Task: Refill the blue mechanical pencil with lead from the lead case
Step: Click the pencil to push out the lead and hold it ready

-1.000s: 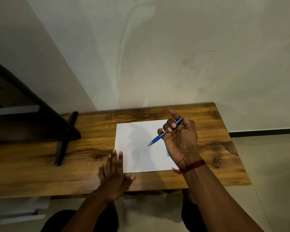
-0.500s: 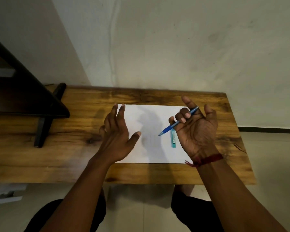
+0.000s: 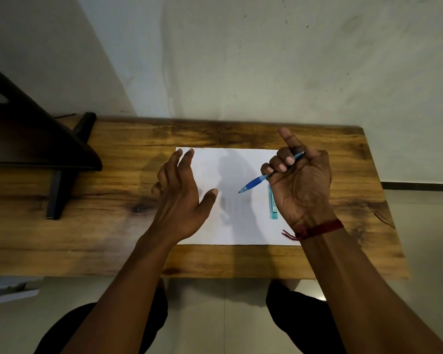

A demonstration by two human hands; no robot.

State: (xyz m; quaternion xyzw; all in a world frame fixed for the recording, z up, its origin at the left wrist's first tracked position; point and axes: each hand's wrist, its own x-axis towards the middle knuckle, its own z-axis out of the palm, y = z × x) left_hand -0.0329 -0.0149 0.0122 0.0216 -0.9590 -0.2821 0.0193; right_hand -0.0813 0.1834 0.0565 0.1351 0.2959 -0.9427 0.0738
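Observation:
My right hand (image 3: 301, 181) is palm-up above the right side of a white sheet of paper (image 3: 230, 226), fingers curled around the blue mechanical pencil (image 3: 256, 181), whose tip points down-left. The index finger sticks up. A slim teal lead case (image 3: 273, 205) lies on the paper, partly hidden under that hand. My left hand (image 3: 180, 198) hovers over the paper's left edge, fingers spread, holding nothing.
The paper lies on a wooden table (image 3: 113, 226) against a pale wall. A dark stand (image 3: 49, 154) with a black leg sits on the table's left part. My knees show below the table's front edge, over a tiled floor.
My left hand rose from flat on the table to hovering with fingers spread. My right hand kept the pencil and the lead case came into view. The camera tilted downward.

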